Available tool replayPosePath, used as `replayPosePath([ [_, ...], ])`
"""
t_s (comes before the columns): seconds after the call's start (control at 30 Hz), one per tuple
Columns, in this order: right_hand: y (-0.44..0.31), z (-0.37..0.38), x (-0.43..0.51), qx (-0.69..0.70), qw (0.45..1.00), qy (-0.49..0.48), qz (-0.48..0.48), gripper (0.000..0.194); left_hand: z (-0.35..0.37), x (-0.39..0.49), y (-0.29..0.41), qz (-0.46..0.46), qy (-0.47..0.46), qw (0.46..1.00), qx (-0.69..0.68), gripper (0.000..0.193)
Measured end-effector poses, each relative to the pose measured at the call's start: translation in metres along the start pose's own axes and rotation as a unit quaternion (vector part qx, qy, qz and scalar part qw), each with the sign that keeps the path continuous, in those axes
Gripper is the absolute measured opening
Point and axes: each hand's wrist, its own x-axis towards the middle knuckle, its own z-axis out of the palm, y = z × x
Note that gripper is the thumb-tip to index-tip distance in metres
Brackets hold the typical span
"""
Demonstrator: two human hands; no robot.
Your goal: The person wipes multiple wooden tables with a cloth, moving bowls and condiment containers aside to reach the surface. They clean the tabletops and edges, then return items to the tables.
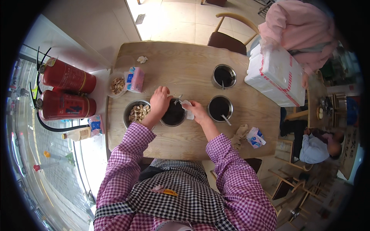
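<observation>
In the head view, my right hand point(199, 112) pinches a white tissue point(189, 107) at the right rim of a steel bowl with dark contents point(173, 115). A spoon handle point(179, 99) sticks up at that bowl's far edge, close to the tissue. My left hand point(159, 102) hangs over the bowl's left side with its fingers bent; whether it holds anything is hidden. Left of it is a steel bowl of what look like garlic cloves point(139, 113), partly behind my wrist. Two more steel bowls with dark contents, a nearer one point(219, 107) and a farther one point(223, 76), each hold a spoon.
A plastic tub of brownish cloves point(117, 85) and a pink tissue pack point(136, 80) stand back left. At right lie a beige cloth point(240, 135) and another tissue pack point(255, 137). A person in pink point(300, 27) handles a white foam box point(276, 76). Two fire extinguishers point(68, 105) stand left.
</observation>
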Motion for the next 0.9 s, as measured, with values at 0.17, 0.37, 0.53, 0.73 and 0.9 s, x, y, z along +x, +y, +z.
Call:
replayPosePath([
  [0.17, -0.027, 0.005, 0.024, -0.139, 0.989, -0.009, -0.057, 0.025, -0.002, 0.001, -0.033, -0.099, -0.207, 0.972, -0.046, 0.017],
  [0.37, -0.035, 0.005, 0.032, -0.176, 0.982, -0.003, -0.068, 0.024, 0.006, -0.002, -0.034, -0.091, -0.161, 0.982, -0.046, 0.014],
  [0.53, -0.007, -0.006, 0.011, -0.046, 0.996, 0.050, -0.050, 0.024, 0.006, -0.009, -0.025, -0.107, -0.129, 0.985, -0.037, 0.012],
  [0.73, 0.044, 0.001, -0.016, 0.123, 0.975, 0.141, -0.120, 0.021, 0.010, -0.026, -0.020, -0.196, -0.114, 0.971, -0.076, 0.013],
  [0.9, 0.062, 0.015, -0.040, 0.223, 0.948, 0.178, -0.138, 0.022, 0.022, -0.049, -0.017, -0.279, -0.116, 0.943, -0.142, 0.013],
])
